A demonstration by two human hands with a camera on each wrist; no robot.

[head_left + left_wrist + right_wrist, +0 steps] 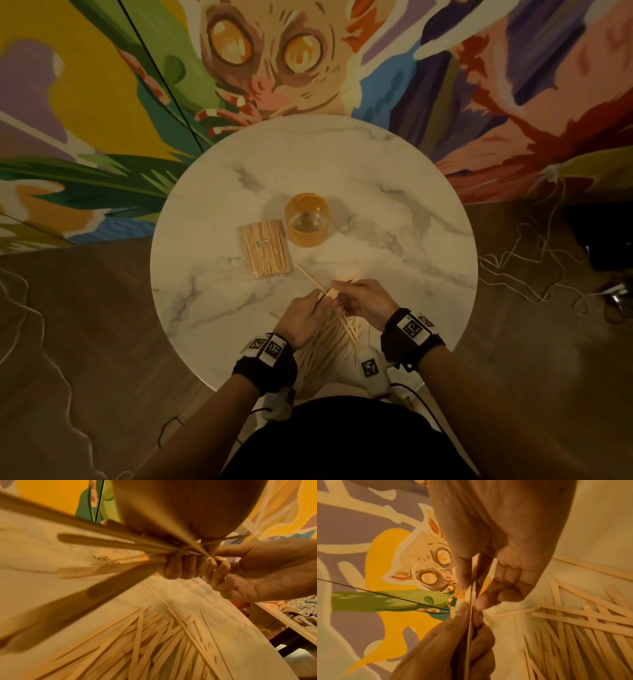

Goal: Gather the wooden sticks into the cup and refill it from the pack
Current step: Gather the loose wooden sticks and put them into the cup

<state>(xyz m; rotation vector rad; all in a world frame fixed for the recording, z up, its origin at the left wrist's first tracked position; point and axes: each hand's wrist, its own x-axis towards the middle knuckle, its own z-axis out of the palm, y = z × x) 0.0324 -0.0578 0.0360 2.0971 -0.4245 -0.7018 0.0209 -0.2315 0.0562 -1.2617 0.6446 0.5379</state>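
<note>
Both hands bunching wooden sticks above the table's near edge.
Left hand [306, 317] curls tight round a bundle of sticks [106, 545]; right hand [364, 301] pinches a stick end at the same bundle, fingers touching. Loose sticks [322, 353] lie scattered at the near edge of the round marble table [394, 192]. Cup [307, 219] stands near centre, apparently empty, pack [265, 248] just left of it.

— What carries it all?
— A round, white, grey-veined marble bench [394, 192].
— And behind it?
— A painted mural [267, 58] on the far wall: a wide-eyed animal with orange eyes amid green leaves, yellow, purple and red patches.
— The floor?
— Brown wooden floor [85, 325], with white cables [534, 277] trailing on the right and left.
</note>
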